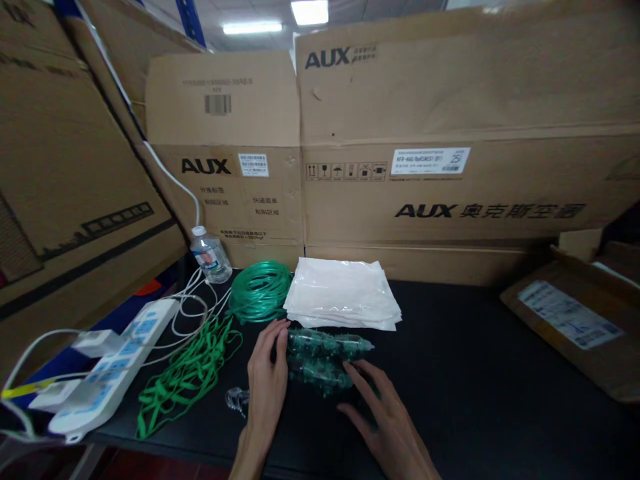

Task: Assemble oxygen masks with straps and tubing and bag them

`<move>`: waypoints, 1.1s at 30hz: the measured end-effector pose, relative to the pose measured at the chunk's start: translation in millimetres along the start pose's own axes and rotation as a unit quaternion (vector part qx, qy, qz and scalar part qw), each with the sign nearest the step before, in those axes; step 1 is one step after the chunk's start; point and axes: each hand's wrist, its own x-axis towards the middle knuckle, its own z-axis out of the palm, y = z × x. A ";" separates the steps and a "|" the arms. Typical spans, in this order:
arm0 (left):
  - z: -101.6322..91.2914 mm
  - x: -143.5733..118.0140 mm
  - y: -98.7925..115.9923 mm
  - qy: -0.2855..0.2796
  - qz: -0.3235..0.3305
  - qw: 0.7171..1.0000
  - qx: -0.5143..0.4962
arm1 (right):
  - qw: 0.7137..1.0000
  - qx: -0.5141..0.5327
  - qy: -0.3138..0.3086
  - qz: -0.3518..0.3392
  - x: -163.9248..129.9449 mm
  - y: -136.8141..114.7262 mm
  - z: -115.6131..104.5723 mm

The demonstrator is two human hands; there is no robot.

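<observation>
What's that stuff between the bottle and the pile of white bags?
A shiny green coil lies between the bottle and the pile of white bags, as the head view shows.

From where I stand, two see-through green tubes, knobbly all over, lie side by side between the fingers. The farther runs from the left fingers to a pale tip past the right fingertips; the nearer tube ends beside those.
</observation>
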 end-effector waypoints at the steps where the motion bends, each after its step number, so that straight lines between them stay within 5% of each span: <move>1: 0.7 -0.5 -0.4 -0.003 0.000 1.000 0.001 | 1.000 0.000 0.002 0.003 1.8 -3.3 3.0; 9: -2.8 -4.3 3.6 0.001 0.015 1.000 0.020 | 0.998 0.000 -0.041 0.054 29.9 -22.6 12.2; 13: -8.4 -8.9 11.5 0.038 0.114 0.992 0.024 | 0.997 0.025 -0.025 0.061 25.8 -18.3 16.9; 19: -3.3 -16.2 21.6 -0.128 0.295 0.946 0.040 | 0.993 0.104 -0.022 0.059 5.4 -2.7 16.0; 23: 1.9 -14.7 23.8 -0.191 0.286 0.938 0.044 | 0.993 0.091 -0.029 0.072 9.9 -0.5 6.3; 27: 2.0 -13.0 22.6 -0.201 0.253 0.946 0.027 | 0.987 0.102 -0.081 0.090 28.3 -7.0 -1.9; 33: -0.4 -15.0 24.3 -0.194 0.235 0.952 0.011 | 0.990 0.106 -0.067 0.068 35.6 -7.5 0.9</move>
